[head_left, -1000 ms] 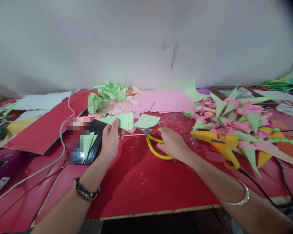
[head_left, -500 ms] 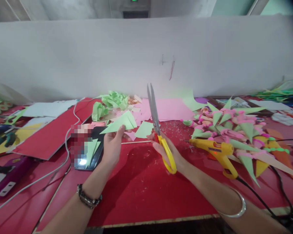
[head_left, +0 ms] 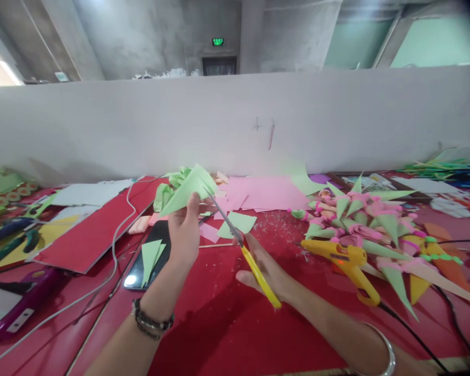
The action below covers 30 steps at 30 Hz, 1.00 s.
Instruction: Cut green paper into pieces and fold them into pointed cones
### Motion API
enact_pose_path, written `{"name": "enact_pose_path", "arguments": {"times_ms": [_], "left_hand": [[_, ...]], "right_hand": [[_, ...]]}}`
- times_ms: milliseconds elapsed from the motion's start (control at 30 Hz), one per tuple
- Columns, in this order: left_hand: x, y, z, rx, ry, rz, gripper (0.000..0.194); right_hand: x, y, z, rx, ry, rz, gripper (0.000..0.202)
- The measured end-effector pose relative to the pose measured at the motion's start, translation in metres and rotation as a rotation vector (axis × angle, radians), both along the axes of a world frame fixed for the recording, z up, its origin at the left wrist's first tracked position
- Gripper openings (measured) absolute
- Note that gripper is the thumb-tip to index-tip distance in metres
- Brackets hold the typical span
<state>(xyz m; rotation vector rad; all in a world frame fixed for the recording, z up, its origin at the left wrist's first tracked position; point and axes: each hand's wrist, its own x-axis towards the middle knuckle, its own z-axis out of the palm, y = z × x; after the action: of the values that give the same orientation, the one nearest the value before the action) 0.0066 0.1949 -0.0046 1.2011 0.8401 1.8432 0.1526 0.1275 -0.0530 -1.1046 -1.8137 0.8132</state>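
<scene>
Between the thumb and fingers of my left hand (head_left: 185, 230) is a light green paper piece (head_left: 188, 189), pointed at its lower left. My right hand (head_left: 264, 269) grips yellow-handled scissors (head_left: 258, 274). Their blades reach up and left to the paper's right edge; whether they cut into it I cannot tell. Under the blades, a flat green paper scrap (head_left: 238, 224) lies on the red tabletop. Beside my left wrist, small green paper triangles (head_left: 152, 257) rest on a dark phone (head_left: 131, 277).
A yellow glue gun (head_left: 337, 253) lies at right, in front of a heap of pink and green paper cones (head_left: 376, 214). Pink sheets (head_left: 266, 192) are at the back. A white cable (head_left: 113, 245) crosses the left side, near a red board (head_left: 97, 230).
The scissors have tilted left, bringing their blades from upright over to the green paper. My left hand has lifted and turned the paper. The camera view has tipped upward.
</scene>
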Motion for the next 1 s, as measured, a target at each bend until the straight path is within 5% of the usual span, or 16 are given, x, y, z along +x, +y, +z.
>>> {"name": "enact_pose_path", "arguments": {"times_ms": [300,667,1000], "left_hand": [[-0.002,-0.003,-0.005,-0.065,0.433,0.038,0.028],[0.007,-0.004,0.009,-0.038,0.459,-0.045,0.023],[0.010,0.008,0.003,-0.026,0.416,-0.116,0.024]], "right_hand": [[0.003,0.004,-0.001,0.023,0.113,0.015,0.038],[0.008,0.008,-0.009,-0.030,0.174,-0.039,0.031],[0.010,0.009,-0.014,-0.084,0.223,-0.024,0.039]]}}
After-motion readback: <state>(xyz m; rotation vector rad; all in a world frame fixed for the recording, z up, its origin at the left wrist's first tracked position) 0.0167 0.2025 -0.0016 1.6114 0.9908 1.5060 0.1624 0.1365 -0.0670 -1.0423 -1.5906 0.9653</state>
